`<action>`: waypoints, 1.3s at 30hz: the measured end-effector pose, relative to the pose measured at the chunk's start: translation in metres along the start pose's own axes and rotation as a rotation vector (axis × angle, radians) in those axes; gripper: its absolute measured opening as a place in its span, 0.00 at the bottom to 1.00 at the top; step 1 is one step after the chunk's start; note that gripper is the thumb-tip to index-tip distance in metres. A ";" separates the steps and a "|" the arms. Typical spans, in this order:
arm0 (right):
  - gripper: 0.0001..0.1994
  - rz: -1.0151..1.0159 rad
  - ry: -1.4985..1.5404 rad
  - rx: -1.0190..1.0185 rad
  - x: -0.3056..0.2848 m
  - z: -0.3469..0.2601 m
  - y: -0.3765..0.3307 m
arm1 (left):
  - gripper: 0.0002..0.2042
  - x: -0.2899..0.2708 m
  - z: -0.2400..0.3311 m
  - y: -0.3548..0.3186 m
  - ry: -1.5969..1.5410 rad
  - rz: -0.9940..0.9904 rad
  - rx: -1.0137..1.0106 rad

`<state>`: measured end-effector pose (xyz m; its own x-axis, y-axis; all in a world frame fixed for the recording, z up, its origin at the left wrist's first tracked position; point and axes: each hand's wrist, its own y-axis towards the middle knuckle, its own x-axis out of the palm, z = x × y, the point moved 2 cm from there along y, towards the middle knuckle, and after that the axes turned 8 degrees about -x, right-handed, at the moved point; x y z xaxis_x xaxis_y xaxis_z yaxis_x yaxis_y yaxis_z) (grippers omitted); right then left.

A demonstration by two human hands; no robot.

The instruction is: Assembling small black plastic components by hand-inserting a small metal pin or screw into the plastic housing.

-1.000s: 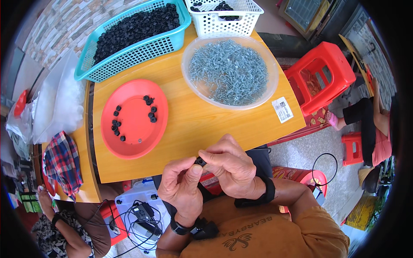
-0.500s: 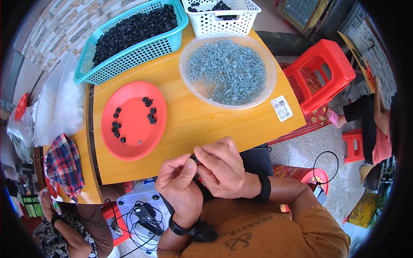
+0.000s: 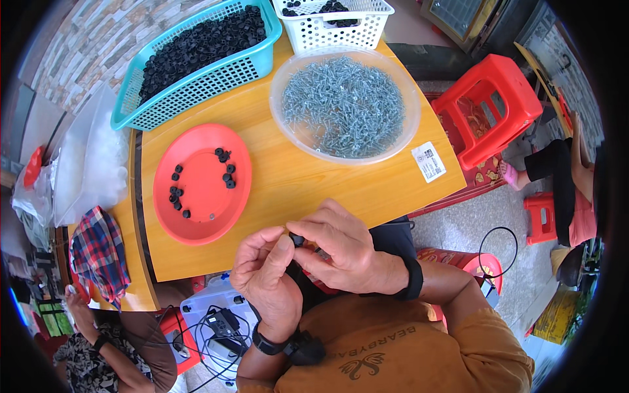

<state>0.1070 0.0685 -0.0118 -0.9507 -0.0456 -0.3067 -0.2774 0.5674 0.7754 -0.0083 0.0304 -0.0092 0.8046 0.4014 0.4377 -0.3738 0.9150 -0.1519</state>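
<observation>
Black part: is sitting at the fingertips of both hands, just off the table's near edge; this small dark piece is partly hiding behind fingers.
Right hand: this one is pinching the piece between thumb and forefinger.
Left hand: this one is bringing thumb and forefinger close together beside the piece; whether they are gripping it, I cannot tell.
Table: the yellow wooden top is spreading out beyond both hands.
Plate: the red plate is lying on the left, holding loose black pieces along two sides.
Bowl: the clear round bowl is holding a heap of silvery screws.
Baskets: the teal basket is brimming with black pieces; the white basket is standing to its right, also holding some.
Sticker: a white label is lying near the table's right edge.
Stool: a red stool is standing beyond that edge.
</observation>
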 end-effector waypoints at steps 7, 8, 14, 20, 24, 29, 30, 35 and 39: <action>0.23 -0.041 0.034 -0.017 -0.007 -0.001 0.005 | 0.08 0.000 0.003 -0.005 0.140 0.010 0.119; 0.23 -0.042 0.038 -0.018 -0.008 -0.001 0.006 | 0.08 0.002 0.003 -0.005 0.140 0.013 0.121; 0.23 -0.075 -0.001 -0.084 -0.011 0.001 0.009 | 0.08 0.011 0.005 -0.008 0.111 0.024 0.145; 0.21 -0.010 0.032 -0.061 -0.011 -0.003 0.007 | 0.11 0.012 0.007 -0.019 0.090 -0.037 0.207; 0.17 0.026 0.128 0.020 -0.011 -0.006 0.007 | 0.12 0.012 0.007 -0.024 0.209 -0.071 0.304; 0.17 0.038 0.153 0.052 -0.009 -0.005 0.004 | 0.12 0.010 0.005 -0.023 0.276 -0.068 0.314; 0.17 0.034 0.139 0.055 -0.009 -0.005 0.004 | 0.12 0.011 0.006 -0.024 0.274 -0.066 0.314; 0.17 0.044 0.111 0.050 -0.009 -0.005 0.005 | 0.12 0.014 0.007 -0.024 0.100 -0.035 0.203; 0.16 0.040 0.155 0.107 -0.009 -0.006 0.004 | 0.12 0.016 0.007 -0.024 0.075 -0.025 0.195</action>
<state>0.1142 0.0665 -0.0029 -0.9729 -0.1424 -0.1821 -0.2306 0.6549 0.7197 0.0100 0.0142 0.0078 0.8444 0.3869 0.3705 -0.4293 0.9025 0.0359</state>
